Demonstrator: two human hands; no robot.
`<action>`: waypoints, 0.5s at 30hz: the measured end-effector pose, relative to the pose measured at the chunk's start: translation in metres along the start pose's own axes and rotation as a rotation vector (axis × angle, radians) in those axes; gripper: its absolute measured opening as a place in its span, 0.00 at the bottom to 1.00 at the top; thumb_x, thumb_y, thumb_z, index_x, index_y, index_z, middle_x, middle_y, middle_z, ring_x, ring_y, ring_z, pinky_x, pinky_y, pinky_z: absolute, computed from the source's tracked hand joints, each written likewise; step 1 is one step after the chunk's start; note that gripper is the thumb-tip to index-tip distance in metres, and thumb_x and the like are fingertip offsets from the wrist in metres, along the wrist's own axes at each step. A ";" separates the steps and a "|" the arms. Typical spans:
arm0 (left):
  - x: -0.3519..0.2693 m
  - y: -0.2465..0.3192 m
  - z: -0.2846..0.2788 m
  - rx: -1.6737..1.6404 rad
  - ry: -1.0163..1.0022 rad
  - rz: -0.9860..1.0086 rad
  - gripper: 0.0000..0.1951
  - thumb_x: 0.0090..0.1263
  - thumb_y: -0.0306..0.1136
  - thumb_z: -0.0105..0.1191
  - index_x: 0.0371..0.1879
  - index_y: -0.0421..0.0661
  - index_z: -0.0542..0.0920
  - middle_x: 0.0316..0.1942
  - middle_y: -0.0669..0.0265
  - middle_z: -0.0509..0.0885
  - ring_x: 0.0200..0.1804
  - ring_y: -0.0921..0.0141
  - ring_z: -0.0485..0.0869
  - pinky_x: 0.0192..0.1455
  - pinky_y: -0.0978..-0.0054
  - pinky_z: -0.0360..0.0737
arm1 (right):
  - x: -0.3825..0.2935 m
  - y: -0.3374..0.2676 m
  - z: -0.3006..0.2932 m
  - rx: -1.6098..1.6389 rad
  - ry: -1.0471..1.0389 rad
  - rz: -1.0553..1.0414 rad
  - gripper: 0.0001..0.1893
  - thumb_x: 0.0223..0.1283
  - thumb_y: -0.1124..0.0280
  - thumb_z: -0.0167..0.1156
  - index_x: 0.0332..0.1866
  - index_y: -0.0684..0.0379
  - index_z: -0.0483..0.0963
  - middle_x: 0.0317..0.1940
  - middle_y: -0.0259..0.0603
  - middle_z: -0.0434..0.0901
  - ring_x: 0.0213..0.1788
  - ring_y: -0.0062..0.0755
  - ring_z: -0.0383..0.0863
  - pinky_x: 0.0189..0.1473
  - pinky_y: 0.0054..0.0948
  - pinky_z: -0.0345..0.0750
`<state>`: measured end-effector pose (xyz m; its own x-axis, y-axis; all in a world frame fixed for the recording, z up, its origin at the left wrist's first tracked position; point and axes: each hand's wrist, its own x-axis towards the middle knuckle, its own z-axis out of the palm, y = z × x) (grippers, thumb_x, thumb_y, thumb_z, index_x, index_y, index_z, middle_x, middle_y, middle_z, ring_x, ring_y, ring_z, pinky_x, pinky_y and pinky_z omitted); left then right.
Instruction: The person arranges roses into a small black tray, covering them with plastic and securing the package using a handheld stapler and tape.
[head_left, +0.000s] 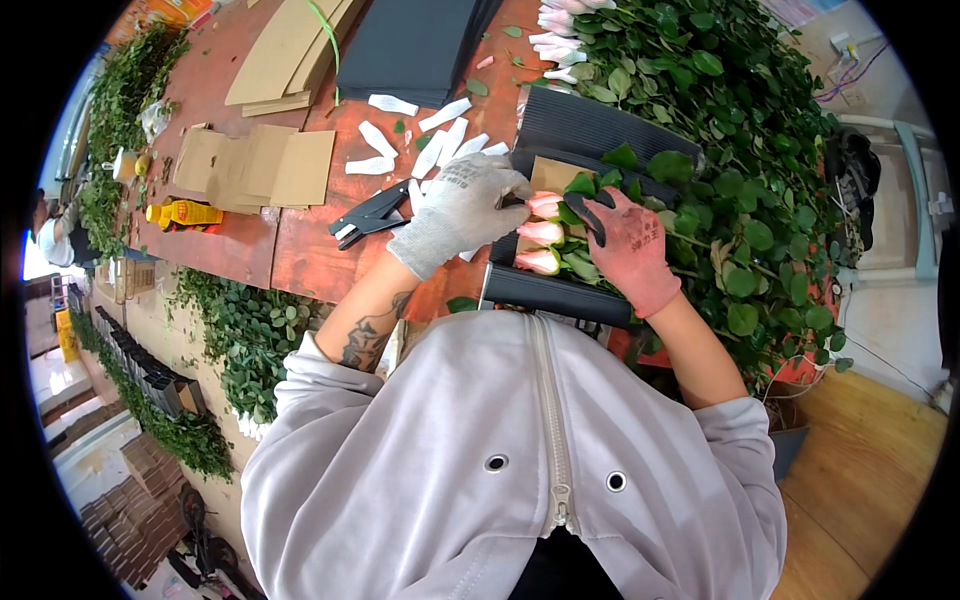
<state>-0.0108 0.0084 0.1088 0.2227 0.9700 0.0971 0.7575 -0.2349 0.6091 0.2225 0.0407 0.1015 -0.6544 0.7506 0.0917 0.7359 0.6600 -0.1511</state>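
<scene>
My left hand (469, 199), in a pale grey knit glove, has its fingers curled beside the topmost pink rose (544, 204). Whether they pinch a petal is hidden. In a red glove with black fingertips, my right hand (626, 247) rests over the stems and leaves just behind the blooms; its grip is covered. Two more pink roses, a middle one (541, 233) and a lower one (538, 262), lie in a row below the first. Under them is black corrugated wrap (559, 292), with a piece of brown cardboard (553, 174) at its upper part.
A black stapler (371, 214) and several white mesh sleeves (375, 139) lie left of my hands. Beyond are cardboard pieces (300, 169), black sheets (409, 49) and a yellow bottle (184, 214). Leafy rose stems (720, 112) pile up at right. Another person (56, 236) is far left.
</scene>
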 end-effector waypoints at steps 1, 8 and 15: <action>0.001 0.001 0.002 0.001 0.017 0.018 0.08 0.54 0.37 0.57 0.29 0.50 0.85 0.29 0.63 0.80 0.44 0.61 0.79 0.62 0.63 0.67 | 0.000 0.000 -0.001 -0.004 0.002 -0.003 0.21 0.45 0.70 0.59 0.50 0.49 0.77 0.52 0.49 0.76 0.43 0.39 0.82 0.45 0.33 0.78; 0.008 -0.009 0.019 -0.087 0.084 0.071 0.05 0.54 0.34 0.56 0.22 0.46 0.80 0.26 0.63 0.79 0.36 0.62 0.78 0.40 0.63 0.72 | 0.002 -0.001 -0.001 -0.011 -0.005 0.015 0.19 0.46 0.69 0.60 0.48 0.49 0.78 0.51 0.47 0.77 0.42 0.39 0.82 0.44 0.32 0.78; -0.009 -0.026 0.002 -0.251 0.176 -0.220 0.08 0.58 0.35 0.55 0.26 0.43 0.81 0.27 0.61 0.82 0.34 0.65 0.82 0.40 0.67 0.76 | -0.001 0.000 0.005 -0.008 0.063 -0.002 0.18 0.47 0.69 0.60 0.48 0.49 0.78 0.48 0.45 0.78 0.41 0.40 0.81 0.44 0.34 0.78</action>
<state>-0.0316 0.0060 0.0906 -0.0536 0.9966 0.0627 0.5963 -0.0185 0.8026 0.2229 0.0398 0.0966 -0.6440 0.7495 0.1535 0.7359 0.6617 -0.1432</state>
